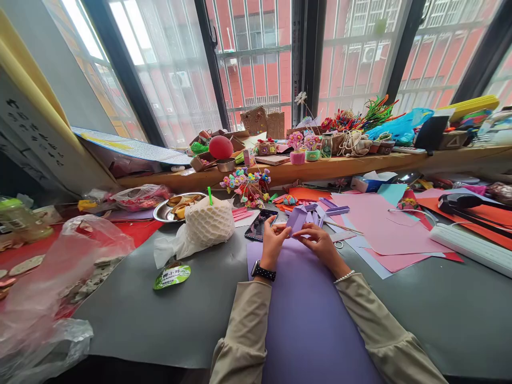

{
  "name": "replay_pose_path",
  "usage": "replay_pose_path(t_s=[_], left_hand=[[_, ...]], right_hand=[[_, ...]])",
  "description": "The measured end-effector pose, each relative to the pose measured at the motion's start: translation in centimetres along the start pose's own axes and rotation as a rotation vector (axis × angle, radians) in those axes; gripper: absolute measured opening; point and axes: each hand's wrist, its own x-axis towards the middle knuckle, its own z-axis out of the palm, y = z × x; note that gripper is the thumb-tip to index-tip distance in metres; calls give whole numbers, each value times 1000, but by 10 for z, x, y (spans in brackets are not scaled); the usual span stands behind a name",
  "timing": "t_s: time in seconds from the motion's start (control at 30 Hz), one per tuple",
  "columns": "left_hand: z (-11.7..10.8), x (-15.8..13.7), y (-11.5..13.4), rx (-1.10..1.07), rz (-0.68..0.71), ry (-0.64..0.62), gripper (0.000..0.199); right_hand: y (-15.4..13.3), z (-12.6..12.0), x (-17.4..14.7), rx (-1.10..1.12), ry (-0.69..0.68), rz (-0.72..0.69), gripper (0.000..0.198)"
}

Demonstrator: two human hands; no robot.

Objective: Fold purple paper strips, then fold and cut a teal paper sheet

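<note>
Between my two hands is a small piece of purple paper (pixel 296 220), raised above a large purple sheet (pixel 308 309). My left hand (pixel 274 240), with a black watch at the wrist, pinches its left side. The fingers of my right hand (pixel 320 245) close on its lower right edge. Just behind lie several folded purple paper strips (pixel 316 213), partly hidden by the held piece. A dark phone (pixel 260 225) lies flat beside my left hand. Close to my right hand are a metal ring (pixel 339 245) and a flat pale strip (pixel 342 236).
A coconut in white foam netting (pixel 210 224) with a green straw stands left, by a metal dish (pixel 160 212). Pink paper sheets (pixel 392 218) and a white power strip (pixel 472 248) lie right. Plastic bags (pixel 60 277) cover the left side. A crowded wooden sill (pixel 280 172) runs behind.
</note>
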Motion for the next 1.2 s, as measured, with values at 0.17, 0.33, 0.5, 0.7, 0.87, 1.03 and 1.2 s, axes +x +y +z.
replay_pose_path(t_s=[0.17,0.33,0.5,0.7,0.87,1.03,1.2], left_hand=[[0,1,-1,1,5,6,60],[0,1,0,17,-3,-7,59],[-1,1,-2,22,-23,-49,59],[-2,0,-5,18,-62,-116,58],[-1,-2,-3,22,-85,-143,60],[1,-3,0,31,-108,-162,59],[0,-4,2,29,-122,-194,57]], right_hand=[[0,0,0,-11,-12,8,19],[4,0,0,-45,28,25,20],[5,0,1,-24,56,52,23],[2,0,1,-23,86,124,24],[1,0,0,-8,95,171,27],[3,0,0,-9,112,184,27],[5,1,0,20,121,172,27]])
